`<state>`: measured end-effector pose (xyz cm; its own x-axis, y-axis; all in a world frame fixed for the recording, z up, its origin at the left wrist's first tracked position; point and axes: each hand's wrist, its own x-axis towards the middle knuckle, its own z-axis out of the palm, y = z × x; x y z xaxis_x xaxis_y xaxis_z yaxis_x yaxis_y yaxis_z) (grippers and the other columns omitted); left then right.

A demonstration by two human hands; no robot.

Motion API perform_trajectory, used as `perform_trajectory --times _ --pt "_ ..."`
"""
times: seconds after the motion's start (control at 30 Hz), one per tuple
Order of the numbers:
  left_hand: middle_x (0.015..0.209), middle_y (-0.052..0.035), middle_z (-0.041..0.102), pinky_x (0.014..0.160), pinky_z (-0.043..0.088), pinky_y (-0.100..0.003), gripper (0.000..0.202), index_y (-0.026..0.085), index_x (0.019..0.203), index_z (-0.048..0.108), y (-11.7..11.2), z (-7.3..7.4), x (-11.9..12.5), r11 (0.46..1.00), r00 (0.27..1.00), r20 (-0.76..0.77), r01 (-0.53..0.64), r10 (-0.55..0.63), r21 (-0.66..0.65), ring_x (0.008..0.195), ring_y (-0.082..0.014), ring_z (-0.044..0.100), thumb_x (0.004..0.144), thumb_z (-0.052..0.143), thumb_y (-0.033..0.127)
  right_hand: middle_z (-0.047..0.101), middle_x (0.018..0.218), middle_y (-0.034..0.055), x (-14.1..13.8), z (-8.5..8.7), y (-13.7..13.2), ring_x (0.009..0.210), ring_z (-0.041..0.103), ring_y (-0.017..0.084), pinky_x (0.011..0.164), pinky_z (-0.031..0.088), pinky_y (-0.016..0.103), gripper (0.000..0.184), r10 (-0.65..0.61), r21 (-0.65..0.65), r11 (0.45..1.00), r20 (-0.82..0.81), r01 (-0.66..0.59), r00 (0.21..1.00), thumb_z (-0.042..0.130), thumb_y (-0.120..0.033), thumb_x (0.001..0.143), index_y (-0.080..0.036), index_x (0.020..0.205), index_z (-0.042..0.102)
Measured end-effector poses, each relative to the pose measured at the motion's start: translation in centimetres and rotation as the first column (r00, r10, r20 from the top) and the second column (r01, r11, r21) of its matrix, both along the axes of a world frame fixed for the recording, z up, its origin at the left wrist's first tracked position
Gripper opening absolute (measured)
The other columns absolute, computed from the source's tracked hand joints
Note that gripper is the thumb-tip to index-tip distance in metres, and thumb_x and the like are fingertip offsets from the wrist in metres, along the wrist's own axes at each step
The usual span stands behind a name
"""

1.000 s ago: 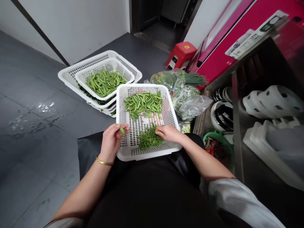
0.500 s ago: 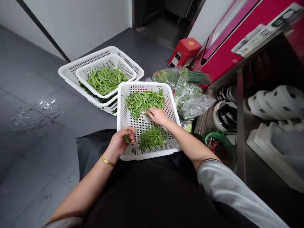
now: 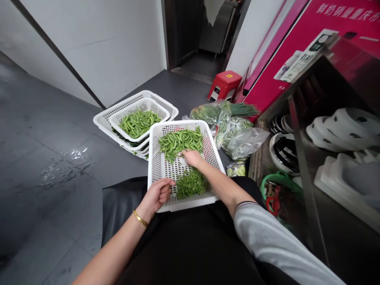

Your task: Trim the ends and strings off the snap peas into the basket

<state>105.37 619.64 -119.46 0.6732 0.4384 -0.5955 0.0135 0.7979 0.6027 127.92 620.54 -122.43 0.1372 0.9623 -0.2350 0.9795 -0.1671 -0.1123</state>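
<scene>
A white rectangular perforated plastic basket (image 3: 187,206) is being supported on the person's black-clad lap (image 3: 120,200), prob. so both grips can be used over it w/o stretching. The R grip (image 3: 192,157), a bare hand, is being held at the near edge of a loose heap of flat green pods (image 3: 179,139); its fingertips are being hidden in part, so whether they're being closed on a pod or left apart can't be told. The L grip (image 3: 159,194), also bare, is being held over the basket's near corner w/ fingers curled together; whether anything is being enclosed can't be seen.

Btwn the two grips, toward the person & just beside the L grip, a tangle of thin green shreds (image 3: 191,183) is being held apart from the pods by a strip of bare basket floor, prob. to avoid mixing. Well beyond the L grip, more green pods (image 3: 139,123) are being held in a smaller white perforated basket (image 3: 115,123), which is being nested atop other white baskets, prob. to save floor space. Beyond & right of the R grip, leafy greens are being enclosed in clear plastic bags (image 3: 247,141), prob. to stop scattering.
</scene>
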Motion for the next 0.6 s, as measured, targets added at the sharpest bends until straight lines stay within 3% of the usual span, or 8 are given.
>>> perform_trajectory --times 0.07,0.13,0.23,0.33,0.47,0.53,0.6 --pt "0.044 0.0087 0.034 0.029 0.011 -0.013 0.025 0.008 0.084 0.062 0.6 -0.2 0.8 1.0 0.999 -0.04 -0.02 0.021 0.01 0.032 -0.0011 0.016 0.07 0.066 0.029 0.06 0.109 0.0113 -0.2 1.0 -1.5 0.097 0.06 0.018 0.082 0.045 0.03 0.028 -0.03 0.093 0.995 -0.07 0.037 0.997 0.035 -0.026 0.094 -0.017 0.116 0.05" --pt "0.054 0.002 0.052 0.029 0.012 -0.013 0.03 0.009 0.091 0.062 1.1 -0.4 2.1 0.999 0.997 -0.073 -0.023 0.025 0.03 0.032 0.0001 0.018 0.071 0.066 0.031 0.064 0.097 0.0064 -1.1 1.8 -3.6 0.087 0.061 0.014 0.078 0.046 0.026 0.025 -0.051 0.209 0.971 -0.297 0.117 0.954 0.038 -0.029 0.093 -0.017 0.111 0.051" --pt "0.059 -0.0004 0.058 0.029 0.014 -0.013 0.028 0.011 0.083 0.06 1.5 -0.5 3.9 0.995 0.996 -0.069 -0.054 0.06 0.086 0.032 0.0006 0.021 0.069 0.07 0.033 0.065 0.078 0.0014 -3.1 2.1 -6.9 0.07 0.061 0.012 0.067 0.047 0.024 0.02 0.011 0.301 0.913 -0.694 0.276 0.72 0.053 -0.032 0.085 -0.017 0.097 0.055" --pt "0.044 0.0078 0.041 0.029 0.014 -0.012 0.027 0.012 0.071 0.057 1.7 -0.5 4.5 0.99 0.998 -0.015 -0.065 0.067 0.123 0.032 -0.0001 0.02 0.063 0.076 0.029 0.066 0.084 0.0021 -4.5 2.0 -9.1 0.07 0.061 0.012 0.068 0.048 0.025 0.022 0.098 0.339 0.883 -0.81 0.325 0.579 0.063 -0.032 0.077 -0.018 0.092 0.057" --pt "0.055 0.0036 0.054 0.029 0.016 -0.011 0.026 0.011 0.07 0.057 1.8 0.2 3.6 0.992 0.997 0.053 -0.053 0.047 0.116 0.033 0.0015 0.022 0.063 0.077 0.026 0.066 0.083 0.0024 -3.9 2.5 -9.8 0.072 0.063 0.012 0.067 0.049 0.025 0.026 0.095 0.227 0.906 -0.932 0.358 0.349 0.063 -0.033 0.076 -0.017 0.095 0.055" --pt "0.061 0.0021 0.057 0.029 0.017 -0.01 0.025 0.011 0.071 0.056 1.7 0.6 3.1 0.991 0.996 0.069 -0.056 0.048 0.12 0.033 0.002 0.023 0.064 0.075 0.026 0.066 0.074 0.001 -3.3 3.2 -9.8 0.066 0.063 0.012 0.062 0.048 0.023 0.02 0.077 0.193 0.918 -0.944 0.347 0.322 0.061 -0.033 0.078 -0.016 0.088 0.056" --pt "0.056 0.0039 0.053 0.028 0.017 -0.01 0.024 0.012 0.071 0.055 1.5 0.8 2.7 0.991 0.997 0.072 -0.047 0.038 0.128 0.033 0.0017 0.022 0.066 0.074 0.026 0.065 0.069 0.0001 -3.1 4.1 -9.9 0.062 0.061 0.01 0.06 0.046 0.021 0.016 0.102 0.234 0.927 -0.909 0.293 0.404 0.061 -0.031 0.079 -0.016 0.08 0.059"
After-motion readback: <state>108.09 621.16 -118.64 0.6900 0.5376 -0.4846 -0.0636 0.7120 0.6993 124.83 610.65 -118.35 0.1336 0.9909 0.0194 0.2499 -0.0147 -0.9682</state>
